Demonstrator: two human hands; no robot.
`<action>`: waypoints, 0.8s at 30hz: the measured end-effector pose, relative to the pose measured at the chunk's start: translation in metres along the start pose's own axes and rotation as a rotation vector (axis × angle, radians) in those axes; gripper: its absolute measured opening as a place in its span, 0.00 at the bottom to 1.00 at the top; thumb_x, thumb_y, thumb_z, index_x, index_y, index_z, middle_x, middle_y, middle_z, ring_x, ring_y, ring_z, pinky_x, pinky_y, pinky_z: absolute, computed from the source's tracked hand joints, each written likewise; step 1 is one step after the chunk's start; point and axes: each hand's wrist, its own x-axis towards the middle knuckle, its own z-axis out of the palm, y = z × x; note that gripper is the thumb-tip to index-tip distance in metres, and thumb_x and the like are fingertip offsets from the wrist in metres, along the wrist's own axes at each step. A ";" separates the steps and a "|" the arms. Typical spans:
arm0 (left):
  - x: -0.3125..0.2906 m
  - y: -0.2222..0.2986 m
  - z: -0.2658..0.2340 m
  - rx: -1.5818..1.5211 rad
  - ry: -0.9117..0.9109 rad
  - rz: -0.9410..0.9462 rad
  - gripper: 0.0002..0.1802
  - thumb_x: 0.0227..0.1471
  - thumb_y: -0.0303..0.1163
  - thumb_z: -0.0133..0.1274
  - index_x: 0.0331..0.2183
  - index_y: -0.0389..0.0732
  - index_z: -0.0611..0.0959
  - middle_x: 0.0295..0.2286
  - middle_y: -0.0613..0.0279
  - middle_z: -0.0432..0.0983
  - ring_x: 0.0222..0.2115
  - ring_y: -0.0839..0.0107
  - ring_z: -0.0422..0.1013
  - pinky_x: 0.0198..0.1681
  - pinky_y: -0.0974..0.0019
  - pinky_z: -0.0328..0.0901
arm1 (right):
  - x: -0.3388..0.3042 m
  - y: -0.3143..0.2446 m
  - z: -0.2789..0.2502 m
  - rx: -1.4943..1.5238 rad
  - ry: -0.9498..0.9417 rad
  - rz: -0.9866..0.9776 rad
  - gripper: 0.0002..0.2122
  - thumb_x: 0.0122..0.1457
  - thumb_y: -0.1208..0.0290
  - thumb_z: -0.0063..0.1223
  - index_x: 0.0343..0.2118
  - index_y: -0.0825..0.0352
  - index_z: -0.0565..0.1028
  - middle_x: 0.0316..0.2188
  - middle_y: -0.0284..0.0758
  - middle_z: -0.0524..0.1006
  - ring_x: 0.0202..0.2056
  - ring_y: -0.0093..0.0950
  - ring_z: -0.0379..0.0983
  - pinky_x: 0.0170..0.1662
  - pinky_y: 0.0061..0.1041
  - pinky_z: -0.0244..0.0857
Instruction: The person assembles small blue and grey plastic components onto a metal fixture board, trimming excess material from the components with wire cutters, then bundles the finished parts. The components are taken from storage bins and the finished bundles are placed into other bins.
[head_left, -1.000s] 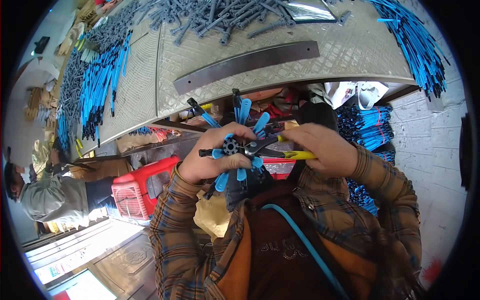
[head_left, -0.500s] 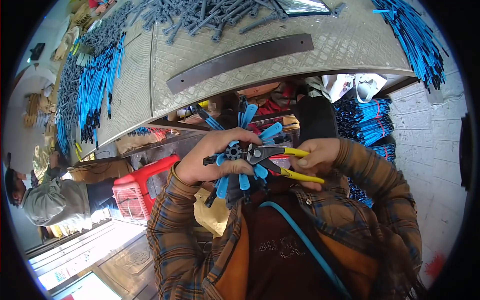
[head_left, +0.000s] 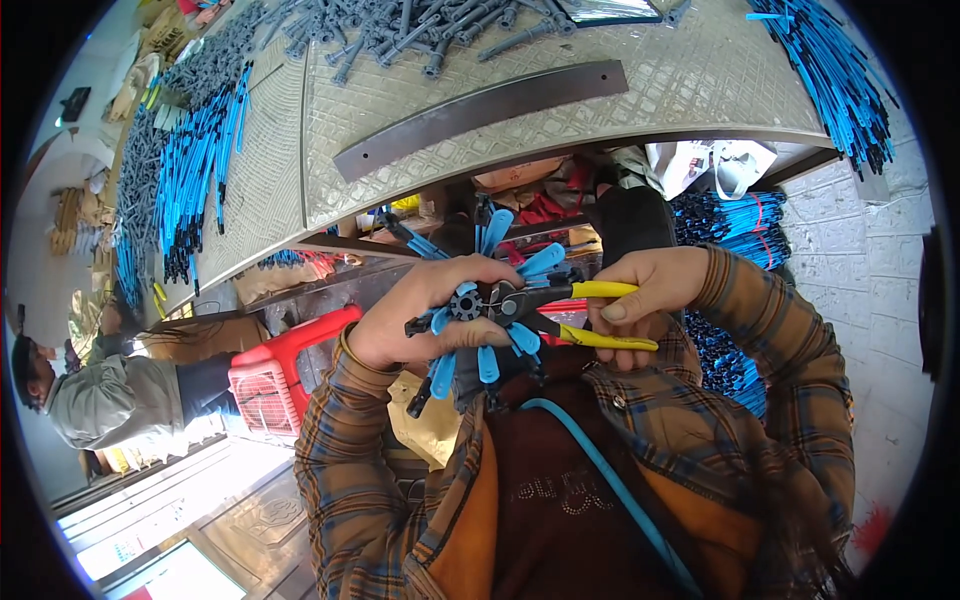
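My left hand [head_left: 425, 310] is closed round the dark hub of a spoked assembly [head_left: 467, 303]. Blue flat-ended strips with black tips fan out from that hub on several sides. In my right hand [head_left: 645, 300] is a pair of pliers [head_left: 607, 341] with yellow handles, my fingers wrapped about them. The handles stand apart. Beside my left thumb, the dark jaws of the pliers touch the hub's edge, where a thin wire-like bit shows. What exactly the jaws grip is too small to tell.
On the table [head_left: 700, 95] ahead lie a dark metal strip [head_left: 490, 115], a heap of grey plastic rods [head_left: 420, 30] and blue strips [head_left: 830, 90]. Bundled blue strips [head_left: 740, 230] are stacked at the right. To the left are a red chair [head_left: 285, 365] and another person [head_left: 110, 400].
The pliers' handles have spread a little wider, and my right hand's fingers now reach round the lower handle. My left hand and the assembly have hardly moved.
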 end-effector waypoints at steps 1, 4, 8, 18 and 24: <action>0.000 -0.002 0.000 0.024 0.000 0.034 0.25 0.38 0.36 0.61 0.40 0.37 0.73 0.31 0.57 0.73 0.33 0.64 0.71 0.37 0.67 0.62 | 0.000 0.000 0.000 0.004 -0.006 0.003 0.12 0.58 0.65 0.43 0.36 0.72 0.66 0.35 0.46 0.73 0.35 0.34 0.74 0.35 0.30 0.72; 0.000 -0.004 0.000 0.070 -0.001 0.100 0.25 0.38 0.36 0.61 0.40 0.37 0.73 0.31 0.56 0.73 0.33 0.64 0.71 0.37 0.67 0.62 | 0.001 -0.001 0.001 0.001 -0.008 0.013 0.12 0.58 0.65 0.43 0.36 0.72 0.66 0.35 0.45 0.73 0.34 0.33 0.74 0.35 0.30 0.72; -0.002 -0.003 -0.001 -0.012 -0.002 -0.028 0.26 0.37 0.36 0.61 0.40 0.37 0.73 0.31 0.56 0.73 0.33 0.65 0.71 0.37 0.66 0.63 | 0.003 0.001 0.000 -0.010 -0.003 0.009 0.13 0.58 0.65 0.43 0.36 0.72 0.66 0.35 0.45 0.73 0.33 0.32 0.74 0.34 0.29 0.71; -0.004 -0.006 -0.002 0.006 0.028 0.028 0.26 0.34 0.36 0.63 0.38 0.37 0.75 0.27 0.60 0.72 0.24 0.73 0.69 0.26 0.72 0.62 | 0.021 0.020 -0.008 0.037 -0.063 -0.085 0.13 0.58 0.64 0.43 0.35 0.72 0.67 0.33 0.44 0.74 0.31 0.29 0.74 0.32 0.26 0.71; -0.001 -0.014 -0.003 0.119 0.057 0.223 0.28 0.32 0.39 0.65 0.37 0.36 0.76 0.27 0.60 0.72 0.25 0.73 0.70 0.27 0.72 0.63 | 0.019 0.019 -0.005 0.053 -0.077 -0.097 0.13 0.58 0.64 0.43 0.36 0.72 0.67 0.32 0.43 0.74 0.29 0.27 0.74 0.31 0.24 0.70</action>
